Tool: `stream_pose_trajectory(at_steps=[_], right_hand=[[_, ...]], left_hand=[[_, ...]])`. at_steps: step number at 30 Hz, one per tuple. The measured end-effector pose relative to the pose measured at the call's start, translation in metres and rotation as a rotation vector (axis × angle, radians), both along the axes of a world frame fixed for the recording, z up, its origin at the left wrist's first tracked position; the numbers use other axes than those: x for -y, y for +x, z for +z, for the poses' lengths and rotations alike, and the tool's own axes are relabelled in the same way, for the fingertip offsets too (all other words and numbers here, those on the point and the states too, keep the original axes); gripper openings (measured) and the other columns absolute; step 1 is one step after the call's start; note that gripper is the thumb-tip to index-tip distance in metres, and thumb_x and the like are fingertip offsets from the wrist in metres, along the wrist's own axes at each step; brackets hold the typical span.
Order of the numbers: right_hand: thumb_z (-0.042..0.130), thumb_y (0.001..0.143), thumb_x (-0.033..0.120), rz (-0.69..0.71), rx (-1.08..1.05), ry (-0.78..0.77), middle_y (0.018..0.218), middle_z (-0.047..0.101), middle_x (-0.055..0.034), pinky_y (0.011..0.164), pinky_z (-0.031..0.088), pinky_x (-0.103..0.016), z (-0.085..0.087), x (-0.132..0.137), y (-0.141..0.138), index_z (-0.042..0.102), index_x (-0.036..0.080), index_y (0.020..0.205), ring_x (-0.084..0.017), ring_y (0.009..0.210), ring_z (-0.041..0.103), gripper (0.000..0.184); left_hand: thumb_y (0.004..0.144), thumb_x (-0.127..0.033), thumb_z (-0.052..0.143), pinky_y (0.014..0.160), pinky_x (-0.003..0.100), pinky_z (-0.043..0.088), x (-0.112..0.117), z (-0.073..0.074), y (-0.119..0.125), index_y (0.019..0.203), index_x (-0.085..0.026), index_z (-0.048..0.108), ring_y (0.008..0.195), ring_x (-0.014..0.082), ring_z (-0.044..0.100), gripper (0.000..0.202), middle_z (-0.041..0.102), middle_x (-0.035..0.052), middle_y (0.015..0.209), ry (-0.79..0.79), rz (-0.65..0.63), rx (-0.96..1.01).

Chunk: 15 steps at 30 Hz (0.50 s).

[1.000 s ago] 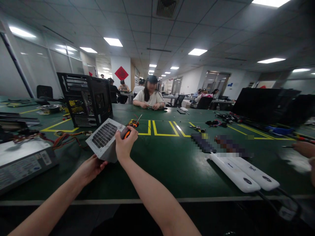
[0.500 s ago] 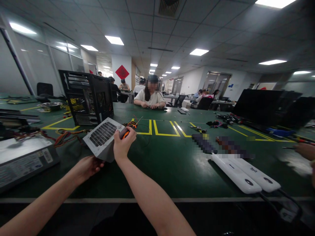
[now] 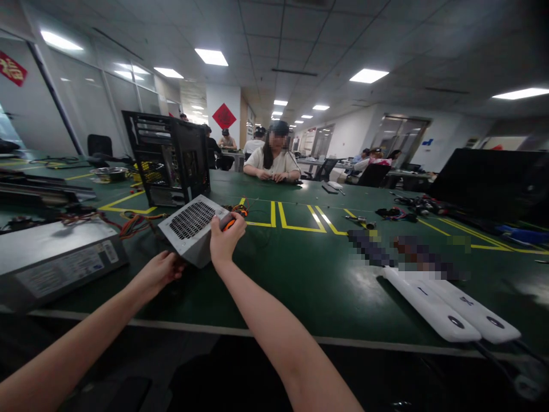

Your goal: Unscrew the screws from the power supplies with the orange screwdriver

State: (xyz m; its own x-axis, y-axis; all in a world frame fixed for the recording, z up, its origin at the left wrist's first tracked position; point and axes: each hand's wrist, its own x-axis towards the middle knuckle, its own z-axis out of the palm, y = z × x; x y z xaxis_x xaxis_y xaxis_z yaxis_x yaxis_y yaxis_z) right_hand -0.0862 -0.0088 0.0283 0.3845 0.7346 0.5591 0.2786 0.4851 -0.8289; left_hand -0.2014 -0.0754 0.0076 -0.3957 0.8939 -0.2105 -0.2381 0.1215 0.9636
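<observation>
A grey computer power supply (image 3: 198, 220) with a honeycomb grille is held tilted above the green table. My left hand (image 3: 165, 270) is closed at its lower left corner, with the fingertips partly hidden beneath it. Against the right side, my right hand (image 3: 228, 240) is wrapped round a screwdriver (image 3: 227, 221) with an orange and black handle and also touches the casing. Coloured cables (image 3: 240, 210) show just behind the right hand. A second power supply (image 3: 71, 260) with a label on its side lies at the left.
A black computer case (image 3: 167, 160) stands open behind the power supply. Nearby is a metal bowl (image 3: 109, 174). To the right lie two white devices (image 3: 437, 306), loose cables (image 3: 394, 214) and a black monitor (image 3: 484, 180). Across the table sits a person (image 3: 272, 160).
My view has turned slightly left, so things sit further right. Both hands keep their hold. The screwdriver's shaft, visible earlier, no longer shows clearly.
</observation>
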Motion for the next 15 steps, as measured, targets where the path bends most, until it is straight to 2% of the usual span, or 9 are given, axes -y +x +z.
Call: stream_pose_trajectory(at_steps=[6, 9, 12, 15], right_hand=[[0.052, 0.080, 0.034, 0.136, 0.036, -0.139, 0.106, 0.055, -0.0155, 0.090, 0.038, -0.035, -0.014, -0.047, -0.026, 0.046, 0.011, 0.105, -0.022, 0.101, 0.051, 0.034], [0.046, 0.083, 0.031, 0.204, 0.071, -0.194, 0.096, 0.060, -0.0151, 0.084, 0.043, -0.035, -0.015, -0.076, -0.044, 0.050, 0.009, 0.101, -0.022, 0.093, 0.057, 0.029], [0.049, 0.079, 0.027, 0.266, 0.135, -0.182, 0.096, 0.062, -0.0132, 0.083, 0.044, -0.034, -0.010, -0.096, -0.066, 0.052, 0.010, 0.104, -0.022, 0.094, 0.058, 0.030], [0.049, 0.076, 0.021, 0.311, 0.212, -0.137, 0.101, 0.062, -0.0146, 0.087, 0.043, -0.035, -0.008, -0.100, -0.086, 0.054, 0.010, 0.105, -0.023, 0.098, 0.057, 0.032]], left_hand=[[0.068, -0.002, 0.047, 0.033, 0.010, 0.021, -0.020, -0.005, -0.020, 0.066, -0.016, 0.040, 0.037, 0.0027, 0.037, 0.016, 0.046, -0.0036, 0.052, 0.043, 0.137, 0.003], [0.067, -0.001, 0.045, 0.035, 0.011, 0.022, -0.039, -0.008, -0.024, 0.065, -0.017, 0.038, 0.038, 0.0024, 0.035, 0.018, 0.041, -0.0057, 0.050, 0.072, 0.207, 0.013], [0.065, -0.003, 0.046, 0.036, 0.013, 0.023, -0.060, -0.009, -0.027, 0.060, -0.018, 0.034, 0.037, 0.0022, 0.032, 0.020, 0.036, -0.0070, 0.049, 0.101, 0.252, 0.014], [0.065, -0.005, 0.046, 0.039, 0.015, 0.025, -0.082, -0.009, -0.035, 0.059, -0.019, 0.032, 0.040, 0.0032, 0.033, 0.020, 0.034, -0.0069, 0.049, 0.117, 0.307, 0.001]])
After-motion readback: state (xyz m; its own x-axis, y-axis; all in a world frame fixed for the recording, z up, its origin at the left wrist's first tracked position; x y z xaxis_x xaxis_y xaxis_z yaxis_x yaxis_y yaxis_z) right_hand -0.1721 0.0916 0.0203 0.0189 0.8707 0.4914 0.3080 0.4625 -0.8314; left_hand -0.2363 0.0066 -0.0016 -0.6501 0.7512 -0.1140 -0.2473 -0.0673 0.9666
